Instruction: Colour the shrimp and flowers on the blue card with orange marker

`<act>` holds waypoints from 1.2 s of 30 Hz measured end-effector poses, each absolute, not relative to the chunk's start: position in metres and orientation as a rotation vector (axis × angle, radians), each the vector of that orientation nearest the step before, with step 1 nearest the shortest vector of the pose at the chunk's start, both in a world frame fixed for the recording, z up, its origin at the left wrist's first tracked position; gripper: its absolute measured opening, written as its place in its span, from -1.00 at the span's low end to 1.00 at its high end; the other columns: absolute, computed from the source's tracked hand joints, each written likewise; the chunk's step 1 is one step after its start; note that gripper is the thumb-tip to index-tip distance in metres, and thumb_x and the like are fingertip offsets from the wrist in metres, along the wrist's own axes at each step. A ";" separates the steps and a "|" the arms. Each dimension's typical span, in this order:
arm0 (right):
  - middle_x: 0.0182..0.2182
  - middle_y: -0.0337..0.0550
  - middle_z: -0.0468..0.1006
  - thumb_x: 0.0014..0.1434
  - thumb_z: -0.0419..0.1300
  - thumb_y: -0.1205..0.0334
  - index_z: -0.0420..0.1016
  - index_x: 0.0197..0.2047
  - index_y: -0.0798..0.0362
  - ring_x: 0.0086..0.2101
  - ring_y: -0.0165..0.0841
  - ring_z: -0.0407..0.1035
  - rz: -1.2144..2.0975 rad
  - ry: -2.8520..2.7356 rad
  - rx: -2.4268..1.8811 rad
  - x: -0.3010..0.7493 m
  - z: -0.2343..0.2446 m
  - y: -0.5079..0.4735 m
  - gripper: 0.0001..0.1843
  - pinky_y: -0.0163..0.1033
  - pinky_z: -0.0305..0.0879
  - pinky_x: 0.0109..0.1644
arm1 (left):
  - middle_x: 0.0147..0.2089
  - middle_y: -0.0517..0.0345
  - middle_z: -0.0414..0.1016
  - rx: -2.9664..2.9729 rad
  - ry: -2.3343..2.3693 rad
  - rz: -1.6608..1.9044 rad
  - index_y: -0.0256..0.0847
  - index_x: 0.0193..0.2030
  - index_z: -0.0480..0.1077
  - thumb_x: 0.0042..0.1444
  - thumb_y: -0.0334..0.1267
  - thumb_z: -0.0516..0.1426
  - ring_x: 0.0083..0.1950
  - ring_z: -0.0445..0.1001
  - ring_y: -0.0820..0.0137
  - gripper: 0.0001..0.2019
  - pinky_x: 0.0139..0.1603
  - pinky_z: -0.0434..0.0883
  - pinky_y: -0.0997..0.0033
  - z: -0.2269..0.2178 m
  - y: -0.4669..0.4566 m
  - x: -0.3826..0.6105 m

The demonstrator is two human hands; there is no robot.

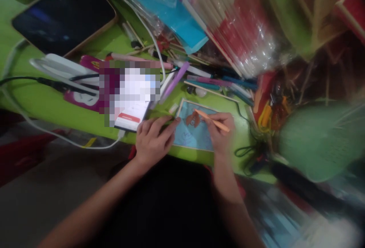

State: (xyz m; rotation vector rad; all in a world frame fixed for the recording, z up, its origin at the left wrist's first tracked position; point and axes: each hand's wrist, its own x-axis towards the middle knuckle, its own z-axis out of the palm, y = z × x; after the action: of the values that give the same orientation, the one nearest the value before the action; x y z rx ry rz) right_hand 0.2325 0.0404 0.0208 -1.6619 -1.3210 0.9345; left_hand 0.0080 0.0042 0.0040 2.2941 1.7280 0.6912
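Note:
A small blue picture board (191, 134) with a wooden rim and a brown figure on it lies near the front edge of the green table (42, 99). My left hand (154, 139) lies flat with fingers stretched out, pressing on the board's left edge. My right hand (219, 132) is closed in a pinch round an orange pencil (212, 120), whose tip touches the brown figure.
A phone (132, 105) lies left of the board, a dark tablet (64, 14) at the back left, with white cables across the table. Several pens and markers (199, 78), plastic-wrapped sticks (234, 27) and a green fan (322, 141) crowd the back and right.

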 end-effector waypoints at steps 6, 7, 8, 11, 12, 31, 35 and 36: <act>-0.40 -0.25 0.66 0.18 0.46 0.08 0.56 -0.23 0.01 -0.42 -0.36 0.56 0.890 -1.393 -1.720 0.233 0.024 0.042 -0.77 -0.26 0.46 -0.35 | 0.08 0.13 0.64 2.290 1.733 0.693 0.06 0.32 0.45 0.20 -0.37 0.28 -0.01 0.47 0.20 -0.46 0.04 0.33 0.17 0.004 0.003 0.008; -0.40 -0.26 0.67 0.18 0.46 0.08 0.57 -0.23 0.00 -0.41 -0.35 0.56 0.896 -1.393 -1.725 0.233 0.024 0.042 -0.77 -0.24 0.47 -0.34 | 0.08 0.13 0.64 2.290 1.735 0.692 0.05 0.30 0.46 0.20 -0.37 0.28 0.00 0.47 0.20 -0.47 0.04 0.33 0.17 0.004 0.003 0.008; -0.39 -0.26 0.67 0.18 0.46 0.07 0.57 -0.23 -0.01 -0.40 -0.34 0.57 0.905 -1.391 -1.727 0.233 0.025 0.041 -0.77 -0.23 0.49 -0.33 | 0.09 0.14 0.64 2.290 1.736 0.689 0.04 0.28 0.48 0.19 -0.37 0.29 0.00 0.47 0.20 -0.49 0.04 0.33 0.17 0.004 0.003 0.008; -0.36 -0.25 0.69 0.20 0.45 0.07 0.56 -0.21 -0.04 -0.36 -0.32 0.61 0.955 -1.376 -1.707 0.234 0.024 0.040 -0.79 -0.20 0.53 -0.28 | 0.07 0.13 0.64 2.295 1.735 0.690 0.02 0.25 0.51 0.19 -0.36 0.29 -0.01 0.46 0.21 -0.52 0.05 0.33 0.18 0.003 0.002 0.008; -0.36 -0.24 0.70 0.20 0.44 0.07 0.55 -0.21 -0.05 -0.35 -0.31 0.62 0.970 -1.368 -1.693 0.235 0.023 0.040 -0.79 -0.20 0.53 -0.28 | 0.07 0.13 0.64 2.294 1.735 0.692 0.03 0.27 0.50 0.19 -0.36 0.29 -0.01 0.46 0.21 -0.50 0.05 0.33 0.18 0.003 0.002 0.008; -0.42 -0.33 0.58 0.27 0.37 0.13 0.42 -0.21 -0.04 -0.41 -0.37 0.60 0.922 -1.230 -1.521 0.236 0.013 0.039 -0.80 -0.23 0.53 -0.27 | 0.08 0.14 0.64 2.304 1.734 0.683 0.09 0.38 0.40 0.22 -0.35 0.27 -0.01 0.47 0.21 -0.41 0.04 0.32 0.18 0.003 0.003 0.007; -0.42 -0.35 0.57 0.27 0.36 0.15 0.41 -0.21 -0.05 -0.42 -0.39 0.59 0.913 -1.187 -1.521 0.236 0.012 0.039 -0.81 -0.23 0.54 -0.28 | 0.08 0.15 0.64 2.288 1.732 0.704 0.12 0.42 0.35 0.22 -0.37 0.27 -0.02 0.48 0.22 -0.36 0.03 0.32 0.18 0.004 0.004 0.008; -0.42 -0.34 0.58 0.27 0.36 0.15 0.41 -0.21 -0.05 -0.42 -0.39 0.59 0.921 -1.190 -1.530 0.236 0.012 0.039 -0.81 -0.23 0.54 -0.29 | 0.09 0.16 0.64 2.278 1.730 0.704 0.13 0.43 0.33 0.22 -0.37 0.27 -0.02 0.48 0.22 -0.34 0.03 0.32 0.18 0.004 0.005 0.008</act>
State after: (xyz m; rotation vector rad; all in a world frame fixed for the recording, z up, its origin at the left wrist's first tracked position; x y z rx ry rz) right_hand 0.2362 0.0390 0.0121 -1.5297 -1.1904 0.9208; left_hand 0.0079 0.0045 0.0040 2.2783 1.7299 0.7039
